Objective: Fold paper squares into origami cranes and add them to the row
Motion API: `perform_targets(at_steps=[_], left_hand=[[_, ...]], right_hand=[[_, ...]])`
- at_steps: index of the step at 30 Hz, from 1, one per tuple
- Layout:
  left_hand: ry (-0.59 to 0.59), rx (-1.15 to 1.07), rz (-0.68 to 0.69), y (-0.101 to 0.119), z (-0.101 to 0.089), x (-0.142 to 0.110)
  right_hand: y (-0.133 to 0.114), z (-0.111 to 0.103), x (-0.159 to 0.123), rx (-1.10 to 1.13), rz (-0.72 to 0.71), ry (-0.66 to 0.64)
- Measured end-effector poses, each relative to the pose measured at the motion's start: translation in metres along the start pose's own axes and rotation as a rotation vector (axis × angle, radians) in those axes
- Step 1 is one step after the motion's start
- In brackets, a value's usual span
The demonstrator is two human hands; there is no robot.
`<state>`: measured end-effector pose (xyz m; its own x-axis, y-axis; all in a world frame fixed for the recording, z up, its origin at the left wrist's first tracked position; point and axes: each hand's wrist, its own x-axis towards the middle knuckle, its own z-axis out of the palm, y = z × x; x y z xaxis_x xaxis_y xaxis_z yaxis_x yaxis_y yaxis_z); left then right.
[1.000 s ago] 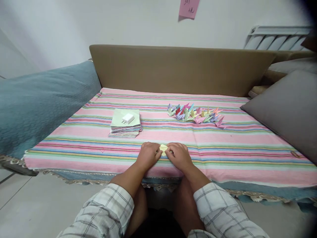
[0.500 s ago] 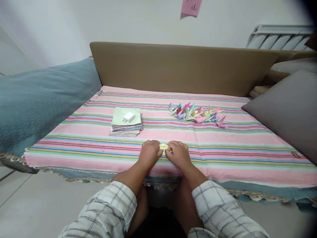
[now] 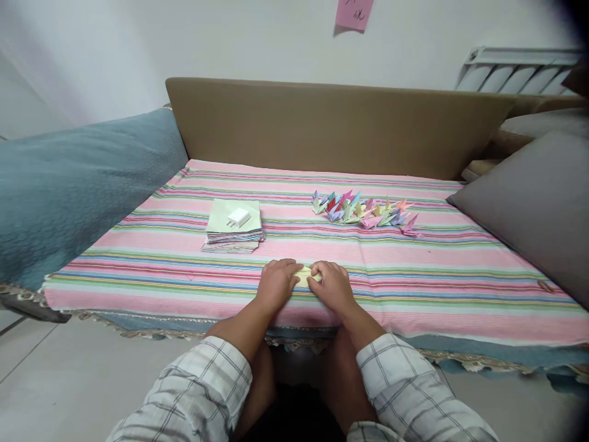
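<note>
Between my two hands lies a small folded piece of pale yellow paper [image 3: 302,277], resting on the striped cloth near the seat's front edge. My left hand [image 3: 277,282] grips its left end, thumb and fingers closed on it. On the opposite end my right hand [image 3: 332,285] pinches the paper, fingers curled. The fingers cover both ends, so the exact fold is hard to make out. Beyond my right hand sit several folded paper cranes [image 3: 363,210] in many colours. A stack of square paper sheets [image 3: 234,236] lies beyond my left hand.
A white plug adapter [image 3: 238,217] rests on the paper stack. The striped cloth [image 3: 161,270] covers the seat, with a brown backrest [image 3: 331,126] behind. A blue armrest [image 3: 92,184] bounds the left, a grey cushion [image 3: 538,196] the right.
My left fingers and thumb have parted slightly, and more of the yellow paper shows between my hands. The stack and the cranes have stayed put.
</note>
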<state>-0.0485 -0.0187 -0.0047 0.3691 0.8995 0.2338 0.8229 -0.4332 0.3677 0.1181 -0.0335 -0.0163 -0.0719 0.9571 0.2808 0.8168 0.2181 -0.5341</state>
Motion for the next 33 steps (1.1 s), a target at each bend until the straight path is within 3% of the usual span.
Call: perform_targets(at_steps=[9, 12, 15, 19, 22, 26, 28, 33], left_hand=[[-0.024, 0.088, 0.014, -0.001, 0.002, 0.0], [-0.021, 0.099, 0.006, -0.002, 0.002, -0.001], [-0.024, 0.105, -0.011, -0.002, 0.003, -0.001], [-0.012, 0.104, -0.017, -0.002, 0.003, -0.001], [0.001, 0.087, -0.044, -0.001, 0.001, -0.002], [-0.002, 0.061, -0.069, 0.0, 0.0, -0.002], [-0.002, 0.051, -0.076, 0.001, 0.0, -0.002], [0.03, 0.055, -0.086, 0.0, -0.001, -0.004]], right_hand=[[0.007, -0.001, 0.001, 0.046, -0.037, -0.024], [0.012, -0.002, -0.001, 0.065, -0.072, 0.031], [0.012, -0.004, -0.01, 0.058, -0.198, 0.113], [0.005, -0.006, -0.028, -0.144, -0.393, -0.011], [0.002, -0.008, -0.036, -0.252, -0.353, -0.028], [0.005, -0.015, -0.035, -0.31, -0.206, 0.084], [0.004, -0.017, -0.034, -0.308, -0.209, 0.112], [0.0, -0.006, -0.033, -0.287, -0.433, -0.088]])
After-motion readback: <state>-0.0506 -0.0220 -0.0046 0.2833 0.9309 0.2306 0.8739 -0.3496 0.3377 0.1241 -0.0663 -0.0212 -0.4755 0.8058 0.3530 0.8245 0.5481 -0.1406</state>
